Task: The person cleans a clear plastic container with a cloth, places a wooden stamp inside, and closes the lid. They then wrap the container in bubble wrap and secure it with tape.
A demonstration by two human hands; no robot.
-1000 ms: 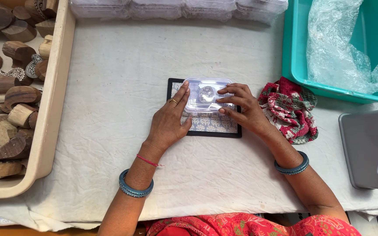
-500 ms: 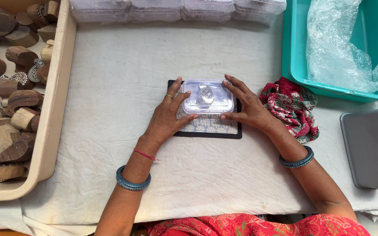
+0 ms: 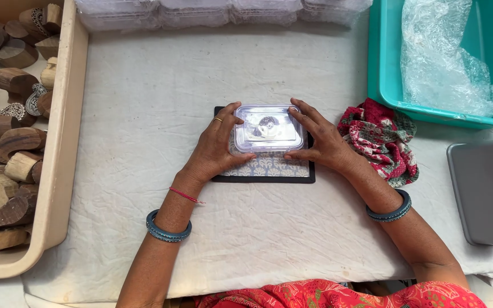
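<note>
A small clear plastic box (image 3: pixel 269 129) with a lid lies flat on a black-edged patterned pad (image 3: pixel 269 169) in the middle of the cloth-covered table. A dark carved piece shows through the lid. My left hand (image 3: pixel 217 146) grips the box's left side, thumb at its near edge. My right hand (image 3: pixel 320 141) holds the right side, fingers spread over the corner. Both wrists wear blue bangles.
A beige tray (image 3: pixel 58 171) of carved wooden blocks fills the left. Clear plastic boxes (image 3: pixel 218 11) line the far edge. A teal bin (image 3: pixel 383 74) with crumpled plastic wrap sits far right, a red patterned cloth (image 3: pixel 380 140) beside it, a grey machine (image 3: pixel 486 188) at the right edge.
The box was tilted up in both hands; now it lies flat on the pad with my hands pressed around its sides.
</note>
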